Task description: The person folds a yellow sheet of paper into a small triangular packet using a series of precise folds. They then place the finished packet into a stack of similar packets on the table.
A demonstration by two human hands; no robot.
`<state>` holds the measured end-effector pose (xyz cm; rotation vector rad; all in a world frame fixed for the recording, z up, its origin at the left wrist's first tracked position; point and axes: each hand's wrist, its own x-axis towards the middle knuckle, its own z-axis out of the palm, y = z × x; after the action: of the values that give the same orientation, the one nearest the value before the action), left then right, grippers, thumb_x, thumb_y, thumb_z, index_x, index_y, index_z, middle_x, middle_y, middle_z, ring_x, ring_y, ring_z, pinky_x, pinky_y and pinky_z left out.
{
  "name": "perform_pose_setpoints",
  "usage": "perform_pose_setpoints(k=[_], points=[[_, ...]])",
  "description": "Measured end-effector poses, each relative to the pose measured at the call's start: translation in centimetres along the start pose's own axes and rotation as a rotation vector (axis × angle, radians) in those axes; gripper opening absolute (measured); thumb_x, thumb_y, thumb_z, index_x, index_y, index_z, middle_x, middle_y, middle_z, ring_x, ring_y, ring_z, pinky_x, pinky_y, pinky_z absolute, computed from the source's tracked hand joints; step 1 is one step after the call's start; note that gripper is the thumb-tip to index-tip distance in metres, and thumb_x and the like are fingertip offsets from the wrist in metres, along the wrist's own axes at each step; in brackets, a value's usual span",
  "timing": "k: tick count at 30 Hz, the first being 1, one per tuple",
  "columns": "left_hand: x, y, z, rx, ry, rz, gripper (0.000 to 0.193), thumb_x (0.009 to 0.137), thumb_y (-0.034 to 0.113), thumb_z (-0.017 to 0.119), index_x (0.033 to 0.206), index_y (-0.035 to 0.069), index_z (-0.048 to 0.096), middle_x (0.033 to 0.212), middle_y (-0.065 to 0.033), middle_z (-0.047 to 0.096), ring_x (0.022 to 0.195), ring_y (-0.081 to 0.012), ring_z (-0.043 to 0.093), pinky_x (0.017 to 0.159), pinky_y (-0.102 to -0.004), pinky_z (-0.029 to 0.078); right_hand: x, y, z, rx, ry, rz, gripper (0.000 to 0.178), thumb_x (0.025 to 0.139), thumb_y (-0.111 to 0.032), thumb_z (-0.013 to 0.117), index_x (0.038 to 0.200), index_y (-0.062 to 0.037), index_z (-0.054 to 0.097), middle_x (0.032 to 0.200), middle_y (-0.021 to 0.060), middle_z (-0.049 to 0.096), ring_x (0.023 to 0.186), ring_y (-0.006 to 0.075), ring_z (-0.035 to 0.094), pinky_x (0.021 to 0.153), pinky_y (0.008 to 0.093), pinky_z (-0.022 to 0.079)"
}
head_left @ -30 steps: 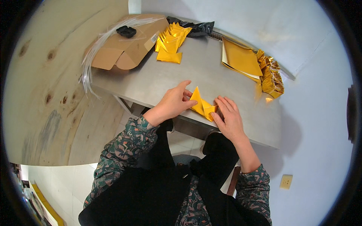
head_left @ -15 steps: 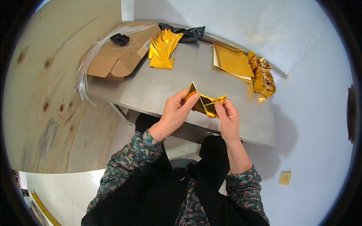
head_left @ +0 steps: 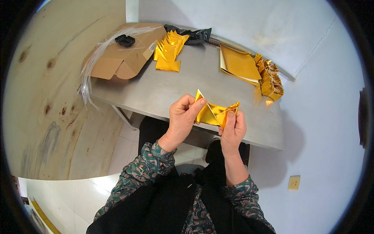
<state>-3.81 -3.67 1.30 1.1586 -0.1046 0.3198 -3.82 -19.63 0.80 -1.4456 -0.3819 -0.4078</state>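
Between my hands is a folded piece of gold foil paper [head_left: 208, 114], held up over the near edge of the metal table. Its ends rise into points, and thin white edges show along the folds. My left hand [head_left: 184, 117] pinches the left end between thumb and fingers. At the other end, my right hand [head_left: 233, 128] grips the fold with the thumb on top. Several folded gold pieces [head_left: 170, 50] lie overlapping in a row at the back of the table. To the right of them is a stack of flat gold sheets [head_left: 239, 62] with white undersides.
A cardboard box [head_left: 117, 60] stands at the left, with clear plastic strips [head_left: 89, 74] and a small black tray [head_left: 125, 40] on it. Black plastic [head_left: 199, 36] lies behind. Bundles of folded gold pieces [head_left: 270, 84] sit at the right end of the metal table [head_left: 156, 93], beside the wall.
The foil piece has turned in my hands, so its front face now shows brighter and wider. My right hand has lowered slightly and rotated, its thumb now pointing up along the fold.
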Motion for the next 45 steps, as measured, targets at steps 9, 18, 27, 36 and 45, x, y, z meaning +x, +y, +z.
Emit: perform_pose_setpoints(k=[9, 18, 27, 36, 45], points=[[-0.4, 0.9, -0.2, 0.089, -0.072, -0.018, 0.037, 0.110, 0.035, 0.062, 0.085, 0.008, 0.060, 0.072, 0.0082, 0.050, 0.064, -0.0004, 0.044, 0.055, -0.0201, 0.036, -1.0, -0.7, 0.2, 0.029, 0.054, -0.037, 0.025, 0.111, -0.025, 0.060, 0.100, -0.0037, 0.056, 0.070, -0.0023, 0.058, 0.053, 0.0024, 0.048, 0.049, 0.0190, 0.039], [-1.6, 0.2, 0.1, 0.247, -0.008, 0.184, 0.033, 0.113, 0.027, 0.057, 0.088, 0.005, 0.057, 0.073, 0.0064, 0.043, 0.069, -0.0017, 0.038, 0.057, -0.0221, 0.034, -1.0, 0.1, 0.0, -0.172, 0.052, -0.183, 0.021, 0.112, -0.022, 0.057, 0.102, -0.0037, 0.057, 0.078, -0.0031, 0.056, 0.061, 0.0025, 0.049, 0.054, 0.0196, 0.043], [-2.5, 0.4, 0.2, 0.178, -0.021, 0.126, 0.034, 0.114, 0.029, 0.053, 0.091, 0.005, 0.061, 0.069, 0.0061, 0.049, 0.056, -0.0017, 0.046, 0.049, -0.0198, 0.039, -1.9, -1.3, -0.8, 0.045, 0.002, 0.036, 0.015, 0.111, -0.015, 0.058, 0.101, -0.0033, 0.057, 0.088, -0.0041, 0.058, 0.078, 0.0014, 0.046, 0.069, 0.0188, 0.040], [-1.8, -0.2, -0.8, 0.371, -0.070, 0.398, 0.031, 0.113, 0.024, 0.055, 0.093, 0.002, 0.062, 0.068, 0.0023, 0.053, 0.055, -0.0037, 0.050, 0.048, -0.0224, 0.039, -2.4, -3.3, -0.8, 0.038, -0.043, 0.050, 0.023, 0.114, -0.020, 0.051, 0.102, -0.0016, 0.058, 0.093, -0.0042, 0.057, 0.083, 0.0028, 0.045, 0.075, 0.0192, 0.039], [-2.0, 0.2, -1.0, 0.276, -0.106, 0.306, 0.031, 0.113, 0.024, 0.055, 0.091, 0.002, 0.061, 0.067, 0.0027, 0.053, 0.053, -0.0035, 0.049, 0.047, -0.0224, 0.039, -2.3, -3.0, -1.0, -0.128, -0.008, -0.051, 0.020, 0.108, -0.012, 0.064, 0.091, -0.0028, 0.057, 0.078, -0.0062, 0.054, 0.071, 0.0016, 0.042, 0.062, 0.0194, 0.037]])
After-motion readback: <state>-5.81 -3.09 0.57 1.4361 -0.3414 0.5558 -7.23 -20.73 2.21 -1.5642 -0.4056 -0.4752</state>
